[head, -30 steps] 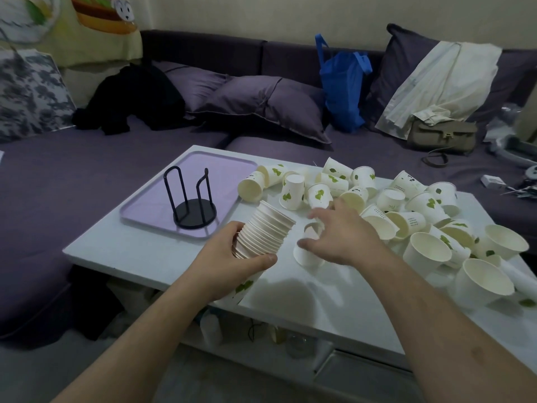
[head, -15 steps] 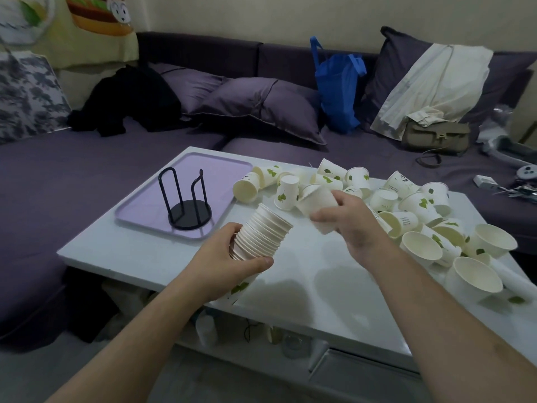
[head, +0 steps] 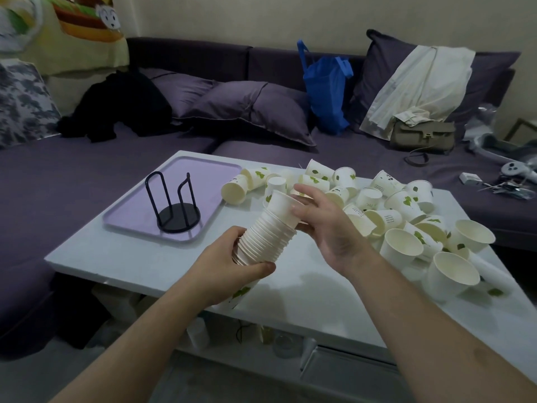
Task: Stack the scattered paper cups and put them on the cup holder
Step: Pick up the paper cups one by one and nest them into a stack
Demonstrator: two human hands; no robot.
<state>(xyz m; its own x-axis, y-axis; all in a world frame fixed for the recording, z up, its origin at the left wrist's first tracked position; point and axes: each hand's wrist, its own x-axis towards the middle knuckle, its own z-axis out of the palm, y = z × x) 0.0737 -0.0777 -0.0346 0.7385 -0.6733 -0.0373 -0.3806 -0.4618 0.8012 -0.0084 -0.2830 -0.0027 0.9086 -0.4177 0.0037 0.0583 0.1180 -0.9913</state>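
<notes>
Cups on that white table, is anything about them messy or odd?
Yes. Loose cups lie tumbled on the table's right side, many tipped over. The black cup holder on the purple tray holds none.

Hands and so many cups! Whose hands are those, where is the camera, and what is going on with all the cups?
The camera sits on a person's head and looks down, so you see that person's own two arms reaching out. There is no machine here.

The left hand holds a tilted stack of paper cups. The right hand is at the top of that stack, pushing one more cup into it.

All this happens over a white table. On its right side lies a heap of loose cups, white with green leaves, most of them tipped over. On the left is a purple tray, and on it stands a black wire cup holder with nothing in it yet. Behind the table is a purple sofa with pillows and bags.
</notes>
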